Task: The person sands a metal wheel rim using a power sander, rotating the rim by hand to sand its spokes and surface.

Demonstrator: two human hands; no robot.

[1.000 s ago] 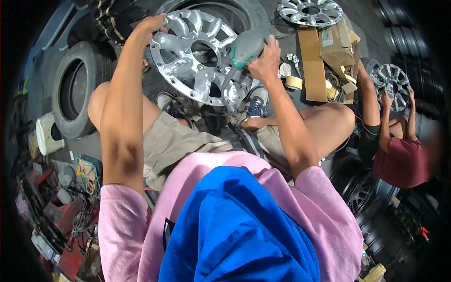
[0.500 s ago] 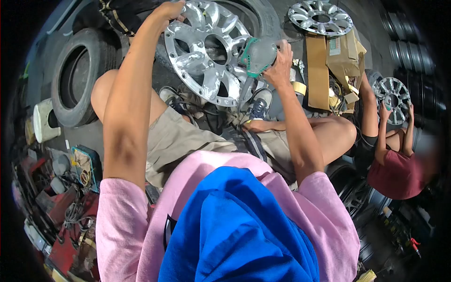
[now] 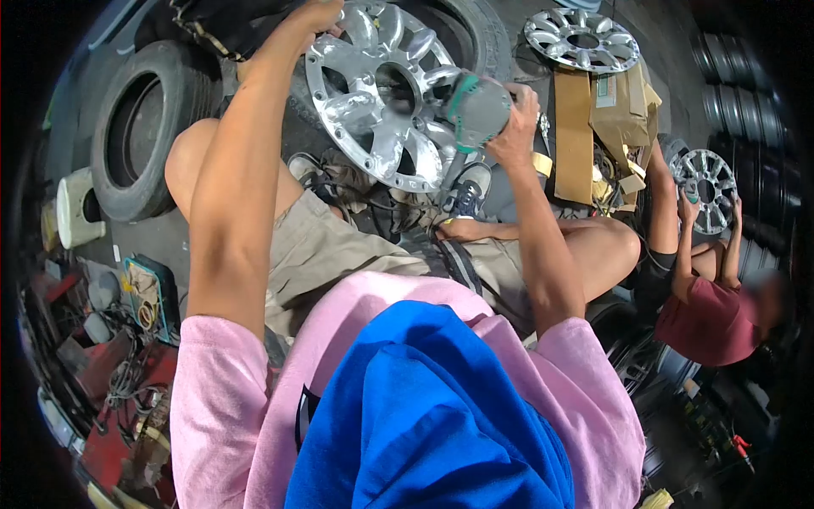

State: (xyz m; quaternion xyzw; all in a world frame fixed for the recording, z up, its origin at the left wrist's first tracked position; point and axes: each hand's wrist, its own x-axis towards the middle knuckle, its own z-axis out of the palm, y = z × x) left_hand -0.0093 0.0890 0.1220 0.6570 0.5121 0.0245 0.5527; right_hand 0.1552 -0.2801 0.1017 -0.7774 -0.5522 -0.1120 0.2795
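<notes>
My right hand [image 3: 515,127] is closed around a grey and green power sander [image 3: 482,112], which sits over the right side of a silver alloy wheel [image 3: 359,109]. The wheel leans tilted in front of my feet, with bright spokes and a round centre hole. At its upper left edge, my left hand [image 3: 322,17] grips the rim; the fingertips are partly hidden. A tire [image 3: 492,42] lies behind the wheel. The sander's cord trails down near my right shoe [image 3: 468,188].
A tire [image 3: 114,182] stands at left, near a white container [image 3: 78,208]. Another silver wheel [image 3: 623,47] rests on a cardboard box [image 3: 574,136] at upper right. At far right, a person in a dark red shirt [image 3: 710,318] holds a wheel [image 3: 708,174]. Tools and cables lie lower left.
The sander and my right hand have shifted slightly right and down over the wheel. The wheel appears a little further right, and my left hand stays on its rim.
</notes>
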